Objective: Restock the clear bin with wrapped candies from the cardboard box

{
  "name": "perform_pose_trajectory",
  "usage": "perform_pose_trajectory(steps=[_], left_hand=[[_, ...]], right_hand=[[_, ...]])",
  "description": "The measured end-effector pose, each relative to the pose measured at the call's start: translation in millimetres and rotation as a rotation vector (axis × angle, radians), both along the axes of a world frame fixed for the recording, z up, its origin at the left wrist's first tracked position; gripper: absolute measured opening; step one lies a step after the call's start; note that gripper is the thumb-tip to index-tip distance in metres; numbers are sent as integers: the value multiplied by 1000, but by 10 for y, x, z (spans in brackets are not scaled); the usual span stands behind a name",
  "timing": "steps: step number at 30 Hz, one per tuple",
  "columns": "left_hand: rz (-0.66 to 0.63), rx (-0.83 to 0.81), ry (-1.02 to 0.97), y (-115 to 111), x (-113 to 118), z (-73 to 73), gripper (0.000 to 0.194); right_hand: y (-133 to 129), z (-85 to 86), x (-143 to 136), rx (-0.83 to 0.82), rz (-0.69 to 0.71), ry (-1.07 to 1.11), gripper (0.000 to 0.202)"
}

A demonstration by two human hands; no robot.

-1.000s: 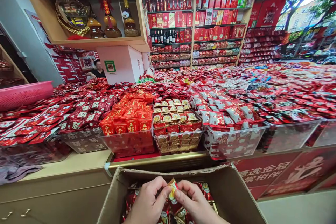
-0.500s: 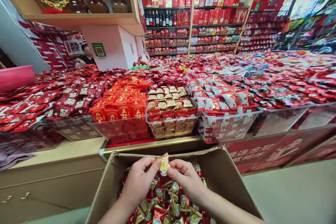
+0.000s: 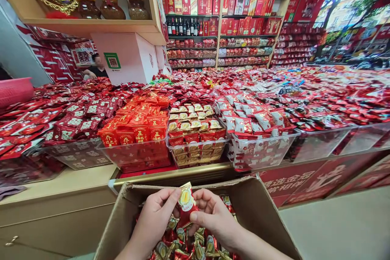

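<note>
Between my hands is a wrapped candy (image 3: 185,200) in red and gold foil, a yellow durian printed on it, standing roughly upright. My left hand (image 3: 154,213) pinches its left edge with thumb and forefinger. On the other side my right hand (image 3: 217,218) has its fingers curled round the candy's lower right edge, the thumb pressed to it. Both hands are over an open cardboard box (image 3: 271,219) holding many loose candies (image 3: 199,248) of the same look. Beyond the box, a clear plastic bin (image 3: 198,146) contains neat rows of matching candies.
Red packets (image 3: 137,126) fill the bin to the left, and white-and-red packets (image 3: 252,120) the one to the right. A brass-coloured rail (image 3: 183,172) edges the counter behind the box. A pink basket (image 3: 15,91) stands far left. A person (image 3: 99,69) is at the back.
The candy has turned more upright, showing more of its red lower part. My right thumb has shifted down along its edge. The view has swung slightly, so the surroundings sit a little lower and further left.
</note>
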State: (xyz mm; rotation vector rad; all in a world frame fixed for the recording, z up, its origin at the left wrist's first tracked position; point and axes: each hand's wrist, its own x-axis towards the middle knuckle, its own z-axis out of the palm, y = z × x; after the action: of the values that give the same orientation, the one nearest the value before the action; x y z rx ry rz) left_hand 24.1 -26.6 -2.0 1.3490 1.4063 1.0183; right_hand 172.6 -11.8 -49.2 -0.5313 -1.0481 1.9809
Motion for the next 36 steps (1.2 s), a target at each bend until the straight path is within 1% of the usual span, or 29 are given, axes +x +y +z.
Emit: perform_pose_trajectory(steps=[3, 7, 9, 11, 12, 15, 18, 20, 22, 26, 30, 33, 36], left_hand=[[-27, 34, 14, -36, -22, -15, 24], [-90, 46, 52, -76, -27, -34, 24], [-130, 57, 24, -83, -21, -31, 26], [-155, 38, 14, -87, -14, -19, 36], [-156, 20, 34, -90, -11, -13, 37], [-117, 12, 170, -105, -8, -5, 28], [-85, 104, 277, -120, -7, -18, 25], [-77, 151, 318, -125, -5, -20, 25], [-87, 156, 324, -126, -3, -5, 26], [-89, 122, 300, -133, -2, 42, 26], [-69, 154, 340, -149, 1, 45, 25], [-46, 148, 322, -152, 4, 28, 25], [-39, 113, 279, -144, -1, 5, 25]], right_hand=[[-8, 12, 7, -16, -56, -21, 32], [5, -4, 54, -36, -124, -69, 28], [21, -23, 85, 9, -141, -107, 26], [28, -43, 104, 68, -118, -151, 24], [25, -52, 106, 91, -101, -166, 24], [-5, -75, 82, 91, -82, -162, 25], [-32, -89, 45, 17, -71, -132, 25], [-34, -101, 30, 9, -86, -108, 23], [-27, -122, 22, 15, -94, -68, 21], [-5, -199, 11, -56, -30, -2, 24], [1, -262, 9, -42, -42, -24, 21], [-17, -255, 11, -56, -53, -13, 21], [-38, -230, 12, -71, -23, 22, 25]])
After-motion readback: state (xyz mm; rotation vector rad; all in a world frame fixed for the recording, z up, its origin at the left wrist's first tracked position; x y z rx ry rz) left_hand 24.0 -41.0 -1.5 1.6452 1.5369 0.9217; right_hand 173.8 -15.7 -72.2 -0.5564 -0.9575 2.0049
